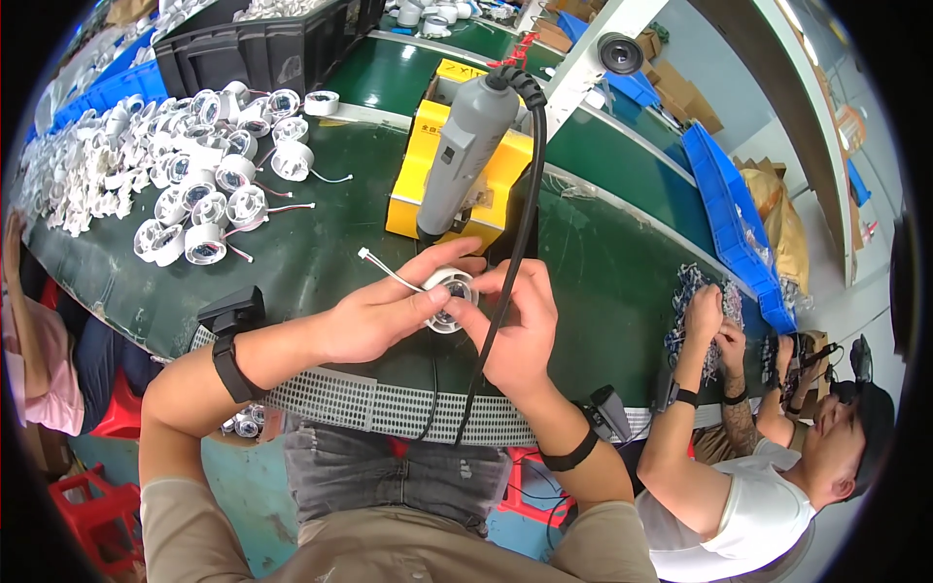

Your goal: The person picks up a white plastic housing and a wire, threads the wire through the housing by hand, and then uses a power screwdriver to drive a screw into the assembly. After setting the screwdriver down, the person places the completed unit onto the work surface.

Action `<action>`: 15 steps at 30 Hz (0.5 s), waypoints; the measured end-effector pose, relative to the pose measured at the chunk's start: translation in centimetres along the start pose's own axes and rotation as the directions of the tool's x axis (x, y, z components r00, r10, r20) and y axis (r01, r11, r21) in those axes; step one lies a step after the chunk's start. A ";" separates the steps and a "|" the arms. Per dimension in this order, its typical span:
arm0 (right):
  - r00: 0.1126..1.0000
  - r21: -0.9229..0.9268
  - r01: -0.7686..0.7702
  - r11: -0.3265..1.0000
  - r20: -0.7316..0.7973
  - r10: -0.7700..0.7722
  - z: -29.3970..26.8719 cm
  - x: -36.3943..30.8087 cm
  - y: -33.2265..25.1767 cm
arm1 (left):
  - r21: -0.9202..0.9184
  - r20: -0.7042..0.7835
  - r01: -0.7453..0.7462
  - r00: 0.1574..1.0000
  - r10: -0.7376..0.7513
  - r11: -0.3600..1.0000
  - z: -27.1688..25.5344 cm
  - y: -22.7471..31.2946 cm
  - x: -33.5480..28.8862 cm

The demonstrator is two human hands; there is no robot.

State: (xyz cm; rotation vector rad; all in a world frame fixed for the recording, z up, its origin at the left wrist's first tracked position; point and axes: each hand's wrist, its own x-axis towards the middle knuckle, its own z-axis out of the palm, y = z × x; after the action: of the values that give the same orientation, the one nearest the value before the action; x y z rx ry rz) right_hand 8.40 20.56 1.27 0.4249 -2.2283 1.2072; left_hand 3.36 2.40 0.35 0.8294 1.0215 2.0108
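Note:
A small round white plastic housing with a dark inside is held over the green work surface, near its front edge. My left hand grips it from the left, its thumb on the face. From the other side, the thumb and fingers of my right hand close on the same housing. A thin white lead with a small connector sticks out to the upper left, past my left fingers. Just beyond my hands, a grey electric screwdriver stands tip down in a yellow holder; its black cable hangs in front of my right hand.
Many similar white housings with leads lie at the left, beside a heap of small white parts. Behind them stands a black crate. A blue tray is at the right. A co-worker handles wires there.

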 end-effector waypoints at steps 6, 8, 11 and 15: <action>0.960 0.470 -0.278 0.838 0.106 0.259 1.3 -0.3 0.6 | 0.218 -0.006 -0.066 0.998 0.069 0.974 0.0 0.0 0.1; 0.968 0.432 -0.252 0.866 0.115 0.224 0.8 -0.4 1.0 | 0.365 -0.004 -0.033 0.999 0.037 0.930 0.0 0.4 0.1; 0.976 0.333 -0.201 0.921 0.144 0.161 0.5 -0.1 1.5 | 0.416 -0.200 0.159 0.977 -0.081 0.895 -0.1 0.7 0.2; 0.987 0.117 -0.149 0.982 0.072 0.141 0.5 1.0 1.3 | 0.480 -0.275 0.156 0.961 -0.021 0.863 -1.3 0.1 0.2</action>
State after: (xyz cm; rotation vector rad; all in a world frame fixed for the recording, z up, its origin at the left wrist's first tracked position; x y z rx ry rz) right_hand 6.74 20.78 0.83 0.3581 -2.2798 1.4302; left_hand 2.23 2.06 -0.14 0.7639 1.7515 1.8274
